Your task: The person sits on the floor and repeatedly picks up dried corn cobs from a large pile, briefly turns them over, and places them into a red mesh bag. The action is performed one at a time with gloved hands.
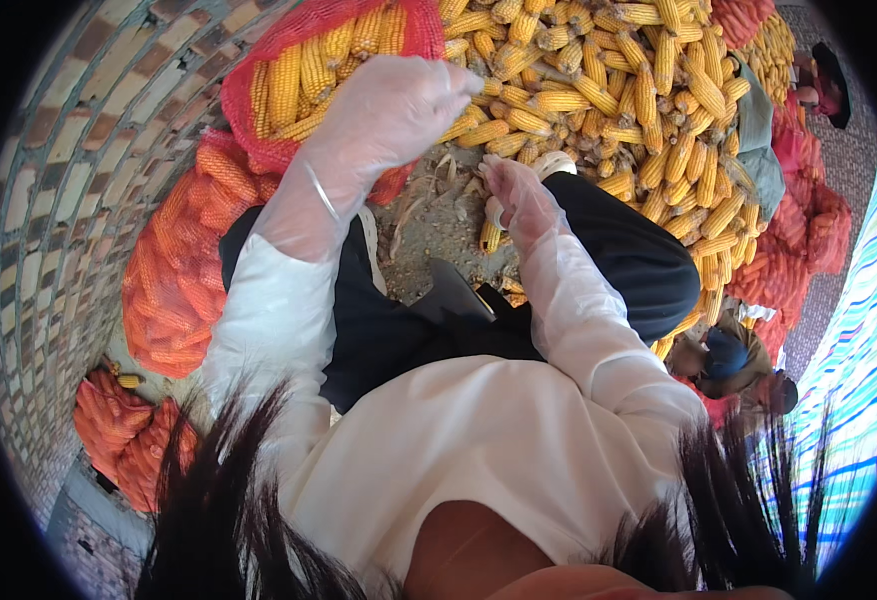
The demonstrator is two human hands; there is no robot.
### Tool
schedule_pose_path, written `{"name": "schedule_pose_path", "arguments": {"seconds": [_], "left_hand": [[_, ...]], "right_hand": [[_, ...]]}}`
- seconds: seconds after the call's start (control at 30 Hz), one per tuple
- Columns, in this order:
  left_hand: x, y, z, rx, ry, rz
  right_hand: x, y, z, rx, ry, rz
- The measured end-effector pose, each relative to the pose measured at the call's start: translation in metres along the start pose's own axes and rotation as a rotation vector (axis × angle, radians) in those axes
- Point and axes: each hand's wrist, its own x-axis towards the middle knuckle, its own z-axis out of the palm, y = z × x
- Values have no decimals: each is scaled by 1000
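Observation:
My left hand (416,101), in a clear plastic glove, is over the near right edge of a red mesh bag (240,112) of yellow corn cobs. Its fingers are bunched and point right; whether anything is between them is hidden. Lower and to the right, my right hand (517,196) is gloved too and hangs beside my knee with curled fingers. Just under it a corn cob (490,237) shows, and I cannot tell whether the hand touches it. Beyond both hands spreads a large heap of husked corn cobs (596,97).
A full red mesh sack (176,262) leans by the brick wall (71,142) at left, with smaller sacks (120,431) behind. Below my lap is a dark stool-like object (450,292). More sacks (791,225) line the right. People (731,360) are beyond the heap.

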Motion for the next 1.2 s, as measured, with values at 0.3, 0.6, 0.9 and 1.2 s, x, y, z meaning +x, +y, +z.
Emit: {"name": "schedule_pose_path", "arguments": {"seconds": [0.3,0.6,0.9,1.2], "left_hand": [[12,24,30,-38,-453,-5],[17,28,29,34,-452,-52],[35,11,27,47,-509,-125],[35,0,31,1,-401,-87]], "right_hand": [[145,8,-70,89,0,30],[212,-36,-38,-5,439,143],[316,-74,-65,493,529,199],[229,-105,-23,381,540,80]]}}
